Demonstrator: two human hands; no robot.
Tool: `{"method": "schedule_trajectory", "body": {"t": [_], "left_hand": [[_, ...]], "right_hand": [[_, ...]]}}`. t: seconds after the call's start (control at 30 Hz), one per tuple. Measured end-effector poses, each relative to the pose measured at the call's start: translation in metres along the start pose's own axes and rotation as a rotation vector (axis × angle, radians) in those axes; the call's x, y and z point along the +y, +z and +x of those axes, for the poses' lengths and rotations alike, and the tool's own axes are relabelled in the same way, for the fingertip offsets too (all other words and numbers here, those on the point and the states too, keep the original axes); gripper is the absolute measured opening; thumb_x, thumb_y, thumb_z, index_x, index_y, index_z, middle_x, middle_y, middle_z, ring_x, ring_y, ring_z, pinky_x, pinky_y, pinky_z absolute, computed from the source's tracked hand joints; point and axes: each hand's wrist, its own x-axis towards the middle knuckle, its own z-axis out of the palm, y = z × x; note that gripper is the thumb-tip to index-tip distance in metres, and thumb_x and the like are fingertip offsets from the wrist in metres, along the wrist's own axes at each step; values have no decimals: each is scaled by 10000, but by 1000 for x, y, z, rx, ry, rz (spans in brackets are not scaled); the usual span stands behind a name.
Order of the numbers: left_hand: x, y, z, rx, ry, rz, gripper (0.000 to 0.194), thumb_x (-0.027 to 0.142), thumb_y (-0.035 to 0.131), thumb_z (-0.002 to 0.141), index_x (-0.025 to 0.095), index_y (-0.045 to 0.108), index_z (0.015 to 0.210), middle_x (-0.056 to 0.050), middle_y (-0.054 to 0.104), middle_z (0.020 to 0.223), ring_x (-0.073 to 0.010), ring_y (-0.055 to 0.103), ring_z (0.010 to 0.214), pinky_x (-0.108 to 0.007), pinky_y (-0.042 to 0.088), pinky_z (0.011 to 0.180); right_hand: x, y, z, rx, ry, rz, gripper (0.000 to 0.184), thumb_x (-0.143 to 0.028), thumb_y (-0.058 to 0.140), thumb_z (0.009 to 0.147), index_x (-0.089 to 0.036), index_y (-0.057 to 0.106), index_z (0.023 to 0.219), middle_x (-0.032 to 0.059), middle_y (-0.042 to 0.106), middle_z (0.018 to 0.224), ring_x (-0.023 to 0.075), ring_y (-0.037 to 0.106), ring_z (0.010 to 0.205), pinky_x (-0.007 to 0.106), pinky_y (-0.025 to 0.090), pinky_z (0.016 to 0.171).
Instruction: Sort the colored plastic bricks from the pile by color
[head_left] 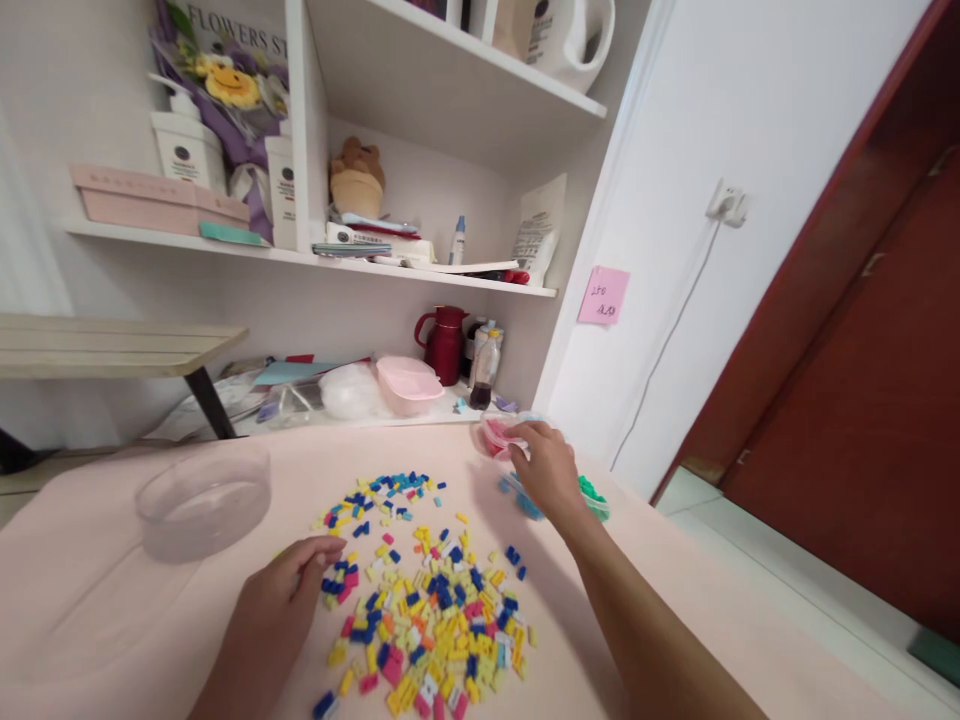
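Across the pink desk (566, 665), the right hand (546, 468) curls over the tub of pink pieces (495, 438), grip unclear; the left hand (279, 588) bends beside the scattered blocks (442, 625), fingertips close, any hold hidden. They look light, stiff, slightly slippery: pinch opposite sides.

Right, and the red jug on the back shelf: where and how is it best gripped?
Probably by its looped handle, coming from the left, above the pink plastic box: the red jug stands upright, handle facing left, and bottles crowd its right side.
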Motion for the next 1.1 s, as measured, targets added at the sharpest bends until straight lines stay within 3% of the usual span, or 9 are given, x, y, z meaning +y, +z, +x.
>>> {"method": "schedule_trajectory", "body": {"t": [0.1,0.23,0.37,0.47,0.63,0.73,0.83,1.1], "left_hand": [[-1,0,0,12,2,9,353,445,467,772,262,748,882,-19,796,940,-241,730,934,-322,561,833],[-1,1,0,20,13,9,349,435,461,773,264,748,872,-13,797,925,-236,734,917,-318,563,821],[-1,1,0,15,28,15,335,418,458,782,261,745,857,-16,795,926,-234,733,911,-312,560,831],[-1,2,-1,4,30,19,342,412,445,804,259,744,867,-18,792,952,-234,727,938,-318,554,852],[1,1,-3,20,34,5,337,410,446,805,250,735,866,-25,795,928,-232,732,916,-316,555,851],[3,0,-2,9,21,18,348,418,437,804,249,733,874,-27,796,924,-234,733,912,-319,560,830],[3,0,-2,-6,6,35,355,417,431,793,252,735,872,-26,795,925,-235,735,897,-323,561,815],[2,1,-3,-10,-4,26,353,411,435,808,260,736,912,-9,785,980,-227,717,964,-316,537,877]], "right_hand": [[-15,13,-4,-83,-61,227,265,-165,491,864,-226,720,980,62,715,998,231,625,925,377,462,848],[-37,36,-19,-289,-70,430,302,-137,460,882,-224,709,1029,33,724,879,186,660,815,312,497,780],[-46,60,-38,-423,-241,297,487,-59,501,829,-277,636,1243,61,657,1081,192,631,918,285,475,824],[-47,70,-45,-458,-339,155,635,-27,611,723,-310,605,1291,70,613,1111,240,594,951,319,455,843],[-46,75,-45,-443,-259,333,366,-63,544,824,-283,721,1055,47,598,1029,195,594,916,299,469,839],[-44,76,-44,-421,-159,494,339,-52,505,835,-259,740,967,36,579,988,159,610,871,280,498,816],[-43,77,-44,-394,-100,500,301,-81,551,824,-248,738,991,33,576,967,154,612,819,293,511,803],[-44,74,-44,-454,-188,406,161,-171,627,846,-248,756,905,42,632,973,186,615,933,317,486,861]]}}
